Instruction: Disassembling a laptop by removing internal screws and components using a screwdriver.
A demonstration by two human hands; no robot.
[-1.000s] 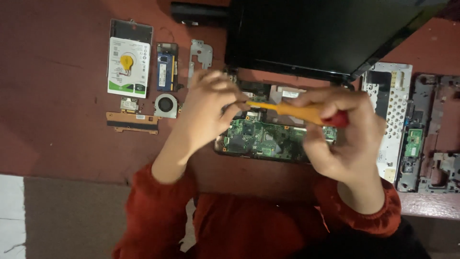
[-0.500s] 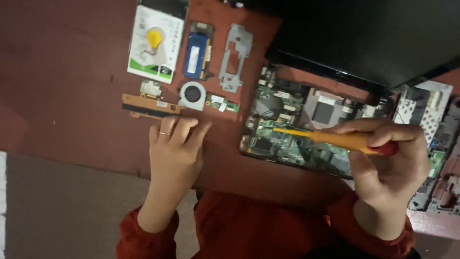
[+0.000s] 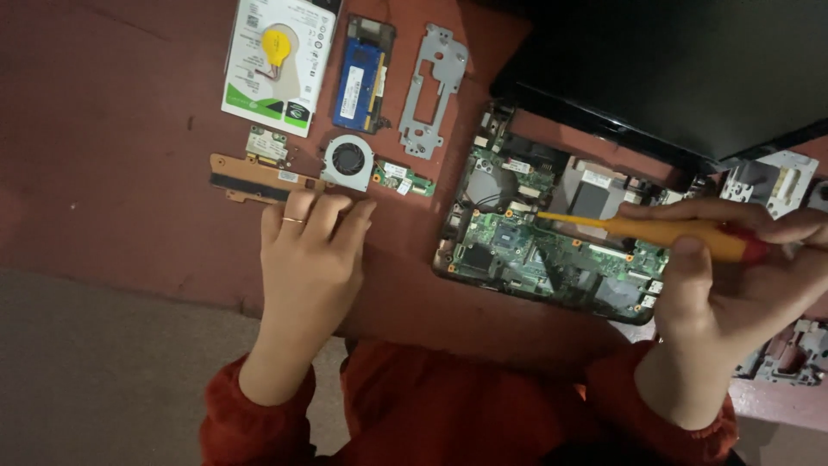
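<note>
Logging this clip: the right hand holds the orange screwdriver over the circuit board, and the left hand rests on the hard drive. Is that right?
Not quite. The head view shows the left hand on the table just below the small fan, its fingertips at the copper strip, well short of the hard drive. The right hand does hold the orange screwdriver over the circuit board.

The left hand (image 3: 309,259) lay palm down, fingers together and stretched forward, a ring on one finger, its forearm running back into a red sleeve. The right hand (image 3: 733,276) was curled in a closed grip, thumb pointing up along the near side, fingers wrapped over the top, wrist bent and sleeved in red too.
</note>
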